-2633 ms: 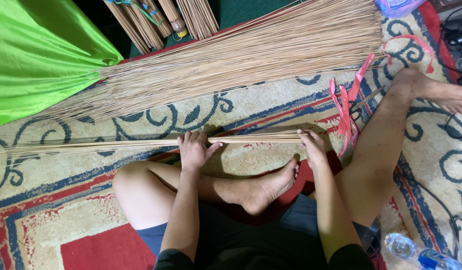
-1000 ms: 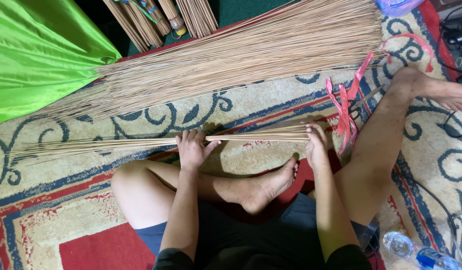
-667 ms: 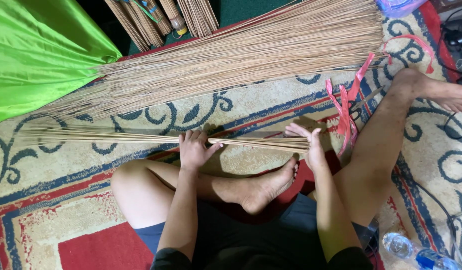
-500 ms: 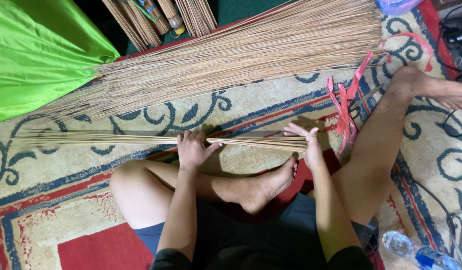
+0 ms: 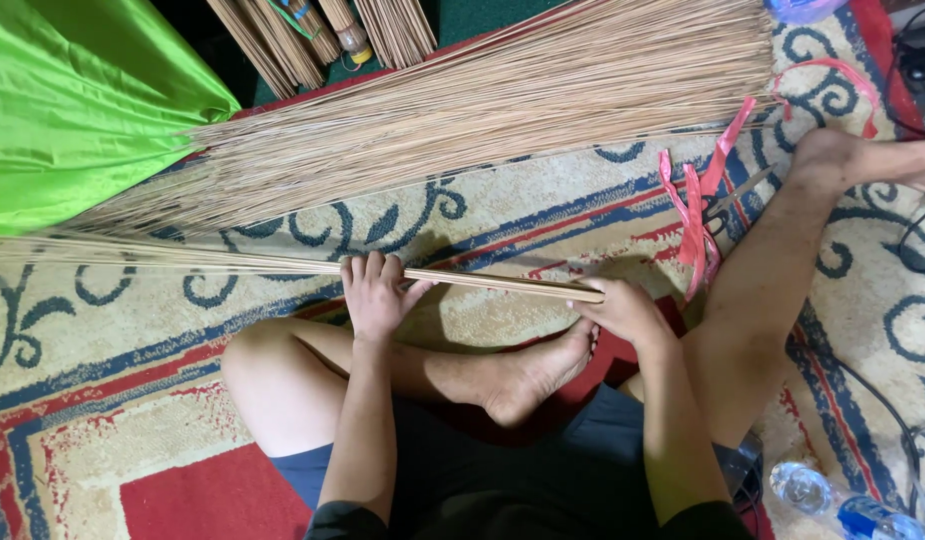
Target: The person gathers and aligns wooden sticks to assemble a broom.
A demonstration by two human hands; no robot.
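Tan, straw-coloured stick bundle (image 5: 282, 264); a larger pale-brown pile of sticks (image 5: 502, 110); bright green cloth (image 5: 72, 100); pink ribbon (image 5: 694, 215); cream carpet (image 5: 132, 400) with dark blue scrolls, red and blue borders; dark blue shorts (image 5: 542, 480).

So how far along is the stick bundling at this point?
Done: tied bundles lie at the top edge. In hand: the left hand and right hand grip a thin bunch of sticks, not visibly tied. Left: the big loose pile and the unused pink ribbon.
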